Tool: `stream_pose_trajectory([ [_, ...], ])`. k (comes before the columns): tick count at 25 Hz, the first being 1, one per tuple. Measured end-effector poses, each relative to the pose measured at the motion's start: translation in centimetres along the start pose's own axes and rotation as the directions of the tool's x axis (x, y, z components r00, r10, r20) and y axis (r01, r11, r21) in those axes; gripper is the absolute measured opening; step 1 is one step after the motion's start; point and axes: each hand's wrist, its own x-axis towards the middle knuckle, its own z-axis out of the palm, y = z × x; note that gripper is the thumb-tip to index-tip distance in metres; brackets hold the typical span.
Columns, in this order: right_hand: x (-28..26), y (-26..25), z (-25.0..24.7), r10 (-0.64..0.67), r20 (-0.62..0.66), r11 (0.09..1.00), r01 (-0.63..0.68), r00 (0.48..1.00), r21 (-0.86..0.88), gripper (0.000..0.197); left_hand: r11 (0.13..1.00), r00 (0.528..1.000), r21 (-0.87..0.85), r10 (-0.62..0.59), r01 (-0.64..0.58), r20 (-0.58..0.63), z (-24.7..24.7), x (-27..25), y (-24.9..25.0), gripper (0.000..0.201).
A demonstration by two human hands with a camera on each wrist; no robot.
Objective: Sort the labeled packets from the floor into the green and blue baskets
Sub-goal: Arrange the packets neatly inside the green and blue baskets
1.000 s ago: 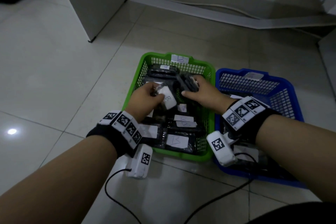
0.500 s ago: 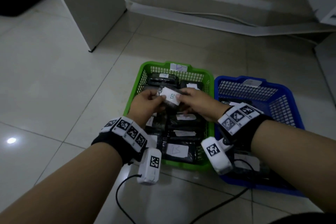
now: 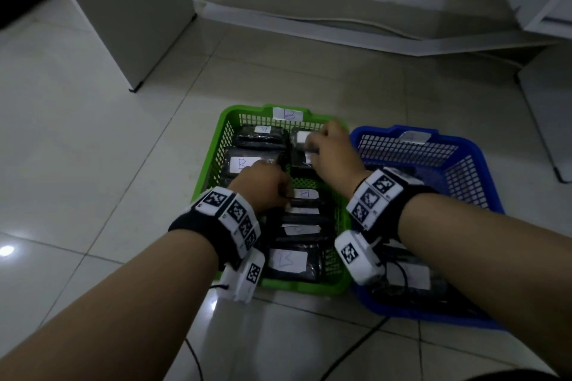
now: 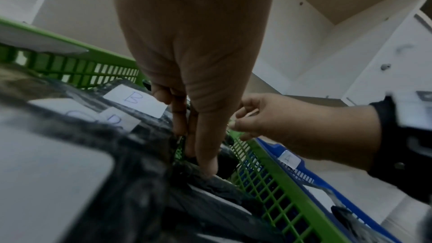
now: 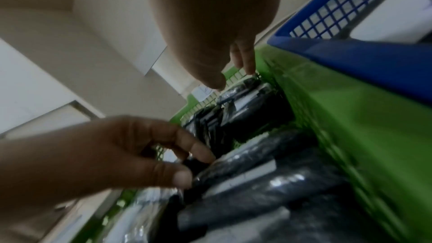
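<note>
Black packets [image 3: 293,260] with white labels reading "B" fill the green basket [image 3: 221,145], itself tagged "B". Just beside it, the blue basket [image 3: 483,182] reads "A". Left hand [image 3: 263,185] pinches a packet's edge; right hand [image 3: 332,151] hovers slack-fingered above another.

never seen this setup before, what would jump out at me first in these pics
Two baskets side by side on the tiled floor: a green basket tagged B, packed with black packets bearing white B labels, and a blue basket to its right. Both hands reach into the green one, the left hand at the middle packets, the right hand at the far end.
</note>
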Motion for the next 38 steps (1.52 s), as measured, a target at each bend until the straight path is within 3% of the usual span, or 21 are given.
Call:
stream_pose_trajectory([
  [3, -1.5, 0.7, 0.1, -0.092, 0.296, 0.987, 0.126, 0.951, -0.098, 0.036, 0.998, 0.998, 0.066, 0.0, -0.004, 0.069, -0.3, 0.7, 0.5, 0.029],
  [6, -2.9, 1.3, -1.2, -0.151, 0.288, 0.986, 0.166, 0.946, -0.029, 0.028, 0.978, 0.988, 0.202, 0.021, -0.053, 0.155, -1.0, 1.4, 0.9, 0.037],
  [9, -4.0, 0.4, -0.8, -0.162, 0.544, 0.935, 0.304, 0.824, -0.183, 0.051, 0.933, 0.981, 0.347, 0.031, -0.098, 0.194, -1.1, 1.2, 1.4, 0.041],
  [11, -3.4, -0.1, -0.1, -0.106, 0.619, 0.9, 0.34, 0.778, -0.273, 0.065, 0.921, 0.983, 0.376, 0.035, -0.102, 0.18, -0.6, 0.8, 1.4, 0.036],
  [15, -2.5, -0.5, 0.7, -0.076, 0.601, 0.89, 0.326, 0.796, -0.319, 0.078, 0.983, 0.993, 0.15, 0.098, -0.107, 0.065, -1.2, 0.1, -0.1, 0.019],
  [19, -2.0, -1.0, 1.1, -0.088, 0.653, 0.904, 0.335, 0.752, -0.265, 0.081, 0.998, 0.997, -0.007, 0.065, -0.066, -0.05, -1.5, -1.1, -2.4, 0.02],
  [23, -2.0, -0.9, 1.5, -0.116, 0.53, 0.915, 0.298, 0.84, -0.273, 0.066, 0.995, 0.997, -0.081, 0.049, -0.054, -0.062, -1.1, -2.3, -3.2, 0.023],
  [25, -2.4, -0.8, 1.7, -0.114, 0.502, 0.909, 0.294, 0.858, -0.296, 0.064, 0.995, 0.997, -0.084, 0.054, -0.059, -0.063, -1.0, -2.4, -3.2, 0.024],
  [30, -1.3, -0.4, 0.6, -0.137, 0.632, 0.966, 0.245, 0.763, -0.086, 0.056, 0.995, 0.996, -0.077, 0.066, -0.071, -0.061, -0.9, -2.5, -3.3, 0.023],
  [34, -1.7, -0.6, 1.1, -0.147, 0.6, 0.949, 0.282, 0.787, -0.138, 0.054, 0.995, 0.996, -0.078, 0.065, -0.07, -0.06, -0.7, -2.5, -3.4, 0.024],
  [38, -1.6, -0.9, 0.5, -0.113, 0.671, 0.956, 0.265, 0.733, -0.128, 0.058, 0.994, 0.995, -0.078, 0.077, -0.082, -0.055, -0.7, -2.5, -3.4, 0.024],
])
